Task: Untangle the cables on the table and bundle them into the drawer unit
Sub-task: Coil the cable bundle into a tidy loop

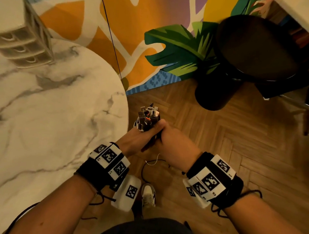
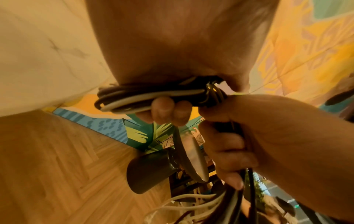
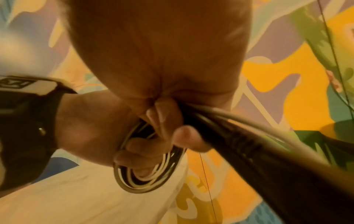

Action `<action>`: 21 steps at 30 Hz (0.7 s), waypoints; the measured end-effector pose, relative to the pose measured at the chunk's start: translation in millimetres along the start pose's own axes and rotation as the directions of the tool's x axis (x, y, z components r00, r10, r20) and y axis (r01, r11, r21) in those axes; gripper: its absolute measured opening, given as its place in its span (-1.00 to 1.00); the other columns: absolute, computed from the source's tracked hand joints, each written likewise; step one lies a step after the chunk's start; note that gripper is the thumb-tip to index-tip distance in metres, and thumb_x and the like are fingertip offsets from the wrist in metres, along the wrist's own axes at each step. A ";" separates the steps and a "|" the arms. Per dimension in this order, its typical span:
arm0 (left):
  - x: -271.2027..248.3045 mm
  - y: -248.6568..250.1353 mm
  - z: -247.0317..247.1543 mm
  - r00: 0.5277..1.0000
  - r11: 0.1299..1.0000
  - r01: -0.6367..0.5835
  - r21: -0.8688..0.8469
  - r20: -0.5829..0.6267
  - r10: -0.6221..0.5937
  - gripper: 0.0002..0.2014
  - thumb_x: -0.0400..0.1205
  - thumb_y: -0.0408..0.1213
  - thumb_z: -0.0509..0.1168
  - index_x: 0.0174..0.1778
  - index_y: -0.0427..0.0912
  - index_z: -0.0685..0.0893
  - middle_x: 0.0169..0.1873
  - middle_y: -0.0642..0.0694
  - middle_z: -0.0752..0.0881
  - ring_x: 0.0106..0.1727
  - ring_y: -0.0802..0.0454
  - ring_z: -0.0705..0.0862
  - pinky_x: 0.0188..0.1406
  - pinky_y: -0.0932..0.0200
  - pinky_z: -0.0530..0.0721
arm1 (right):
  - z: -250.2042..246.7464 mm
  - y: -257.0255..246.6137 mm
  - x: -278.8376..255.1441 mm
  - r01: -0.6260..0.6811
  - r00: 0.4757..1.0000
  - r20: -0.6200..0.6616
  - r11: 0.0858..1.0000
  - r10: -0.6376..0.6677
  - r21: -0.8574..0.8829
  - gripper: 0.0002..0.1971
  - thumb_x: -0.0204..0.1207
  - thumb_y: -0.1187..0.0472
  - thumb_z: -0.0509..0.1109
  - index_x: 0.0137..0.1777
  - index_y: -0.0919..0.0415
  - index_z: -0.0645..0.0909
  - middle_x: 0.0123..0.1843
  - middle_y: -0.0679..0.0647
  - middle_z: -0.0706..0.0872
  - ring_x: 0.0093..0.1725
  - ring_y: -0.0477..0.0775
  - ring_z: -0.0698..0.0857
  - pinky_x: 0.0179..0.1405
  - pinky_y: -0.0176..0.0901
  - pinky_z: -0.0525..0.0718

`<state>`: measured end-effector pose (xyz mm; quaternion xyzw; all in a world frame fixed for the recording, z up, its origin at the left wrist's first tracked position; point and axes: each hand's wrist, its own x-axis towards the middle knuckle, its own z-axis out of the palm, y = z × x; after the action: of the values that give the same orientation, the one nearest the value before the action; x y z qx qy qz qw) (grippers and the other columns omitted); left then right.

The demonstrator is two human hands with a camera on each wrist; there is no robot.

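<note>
Both hands, left hand (image 1: 136, 139) and right hand (image 1: 168, 137), clench the cable bundle (image 1: 147, 119) at frame centre; dangling tails (image 1: 152, 163) could snag, unravelling it.

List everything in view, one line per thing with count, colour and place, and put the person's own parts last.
cable bundle: one, black and white cables with USB plugs on top, held over the floor beside the table edge
loose cable ends: a few, black and white, hanging below the hands
table: one, white marble, left
drawer unit: one, pale, three drawers showing, far on the table
stool: one, black, upper right on the floor
floor: brown wood parquet
wall: painted orange, green leaves
shoe: one, white, on the floor
left hand: grips the bundle
right hand: grips the bundle
</note>
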<state>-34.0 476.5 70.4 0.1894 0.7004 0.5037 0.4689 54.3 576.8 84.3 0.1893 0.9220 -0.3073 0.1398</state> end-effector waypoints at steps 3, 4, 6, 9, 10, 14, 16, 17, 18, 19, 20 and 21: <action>3.6 5.1 3.4 0.997 0.996 -0.030 -0.081 -0.071 0.025 -0.64 0.39 0.18 0.25 -0.27 -0.08 0.62 -0.53 0.09 0.63 -0.46 0.14 0.58 -0.49 0.29 0.50 | 1.5 -6.9 1.1 0.005 0.999 -0.033 0.989 -0.010 -0.148 -0.67 0.65 0.22 0.16 0.38 0.25 0.32 -0.09 0.10 0.66 -0.23 0.04 0.63 -0.26 -0.11 0.61; 5.5 7.9 3.8 0.995 0.991 -0.049 -0.122 -0.093 0.037 -0.66 0.38 0.15 0.26 -0.26 -0.08 0.62 -0.46 0.05 0.65 -0.40 0.11 0.61 -0.42 0.26 0.54 | 0.8 -9.3 0.2 0.008 0.999 -0.047 0.990 -0.015 -0.143 -0.63 0.65 0.22 0.16 0.43 0.25 0.27 -0.10 0.09 0.65 -0.25 0.04 0.60 -0.29 -0.12 0.56; 7.8 14.1 3.2 0.991 0.977 -0.068 -0.201 -0.129 0.042 -0.71 0.40 0.11 0.27 -0.24 -0.06 0.60 -0.29 -0.10 0.65 -0.23 -0.01 0.60 -0.20 0.09 0.55 | -3.2 -13.0 0.0 -0.002 0.997 -0.076 0.998 -0.003 -0.066 -0.61 0.65 0.18 0.18 0.44 0.21 0.25 -0.11 0.08 0.67 -0.28 0.02 0.60 -0.31 -0.14 0.52; 10.9 16.5 0.0 0.988 0.946 -0.080 -0.315 -0.153 0.033 -0.88 0.53 -0.05 0.31 -0.16 0.01 0.57 -0.19 -0.04 0.66 -0.14 0.10 0.64 -0.08 0.17 0.63 | -8.5 -13.2 4.0 0.030 0.998 -0.067 0.992 -0.022 0.122 -0.73 0.63 0.14 0.20 0.30 0.13 0.39 -0.13 0.05 0.71 -0.28 0.00 0.68 -0.30 -0.09 0.67; 11.6 15.6 -2.4 0.986 0.935 -0.077 -0.347 -0.167 0.019 -0.80 0.49 -0.02 0.38 -0.10 -0.01 0.59 -0.16 -0.03 0.68 -0.11 0.12 0.66 -0.03 0.19 0.67 | -7.5 -11.3 6.0 0.063 0.998 -0.028 0.983 -0.059 0.173 -0.77 0.62 0.15 0.21 0.24 0.11 0.44 -0.15 0.04 0.72 -0.28 0.01 0.70 -0.28 -0.07 0.71; 10.8 9.4 -13.8 0.988 0.904 -0.082 -0.419 -0.154 0.018 -0.58 0.23 0.07 0.54 -0.17 -0.10 0.61 -0.45 -0.04 0.60 -0.43 0.08 0.57 -0.25 0.10 0.51 | 8.9 -12.4 3.4 0.088 0.971 0.177 0.930 -0.160 0.356 -0.85 0.60 0.23 0.27 -0.03 0.29 0.63 -0.19 0.18 0.75 -0.25 0.13 0.72 -0.20 0.09 0.73; 7.8 11.7 -13.4 0.991 0.845 -0.133 -0.518 -0.098 0.097 -0.69 0.38 -0.10 0.42 -0.02 -0.12 0.63 -0.57 -0.04 0.49 -0.55 0.07 0.44 -0.38 0.12 0.39 | 19.5 -15.7 -0.7 0.043 0.962 0.219 0.881 -0.164 0.470 -0.81 0.63 0.21 0.28 -0.04 0.34 0.64 -0.16 0.20 0.73 -0.22 0.12 0.68 -0.11 0.05 0.68; 6.6 12.8 -13.3 0.987 0.809 -0.156 -0.566 -0.065 0.144 -0.66 0.45 -0.20 0.35 0.14 -0.15 0.62 -0.59 -0.05 0.45 -0.57 0.06 0.39 -0.40 0.13 0.37 | 23.8 -17.7 -2.5 0.025 0.960 0.222 0.845 -0.169 0.534 -0.83 0.64 0.21 0.28 0.00 0.31 0.63 -0.15 0.16 0.72 -0.22 0.04 0.65 -0.09 -0.02 0.64; 5.0 14.3 -12.2 0.982 0.781 -0.163 -0.603 -0.021 0.189 -0.58 0.48 -0.25 0.29 0.29 -0.19 0.57 -0.60 -0.07 0.43 -0.56 0.05 0.37 -0.39 0.13 0.36 | 27.1 -19.0 -3.9 0.017 0.962 0.214 0.817 -0.171 0.576 -0.86 0.63 0.22 0.29 0.04 0.28 0.63 -0.14 0.17 0.71 -0.20 -0.02 0.63 -0.08 -0.04 0.63; 4.2 13.7 -11.7 0.975 0.764 -0.153 -0.627 0.029 0.219 -0.53 0.49 -0.26 0.25 0.35 -0.22 0.53 -0.60 -0.07 0.42 -0.56 0.05 0.35 -0.36 0.12 0.34 | 29.6 -19.3 -4.9 0.001 0.964 0.214 0.802 -0.161 0.597 -0.86 0.63 0.23 0.30 0.05 0.28 0.62 -0.14 0.20 0.71 -0.20 -0.05 0.62 -0.10 -0.03 0.64; 3.6 12.3 -11.3 0.969 0.756 -0.139 -0.640 0.070 0.237 -0.54 0.49 -0.23 0.21 0.33 -0.25 0.54 -0.61 -0.06 0.42 -0.56 0.06 0.36 -0.33 0.10 0.32 | 31.3 -18.5 -5.2 -0.011 0.963 0.222 0.803 -0.151 0.596 -0.90 0.62 0.25 0.30 0.01 0.24 0.62 -0.19 0.18 0.70 -0.24 -0.12 0.62 -0.16 -0.09 0.63; 2.3 11.0 -11.7 0.965 0.749 -0.135 -0.649 0.087 0.249 -0.60 0.48 -0.21 0.19 0.22 -0.27 0.59 -0.61 -0.05 0.41 -0.56 0.06 0.36 -0.30 0.09 0.31 | 31.4 -18.2 -5.3 -0.013 0.961 0.231 0.807 -0.153 0.590 -0.93 0.63 0.26 0.29 -0.06 0.16 0.59 -0.26 0.07 0.66 -0.34 -0.25 0.59 -0.27 -0.27 0.61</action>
<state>-47.2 476.7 79.6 0.1319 0.4227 0.7390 0.5078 55.6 542.5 71.4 0.1457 0.7610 -0.6042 0.1861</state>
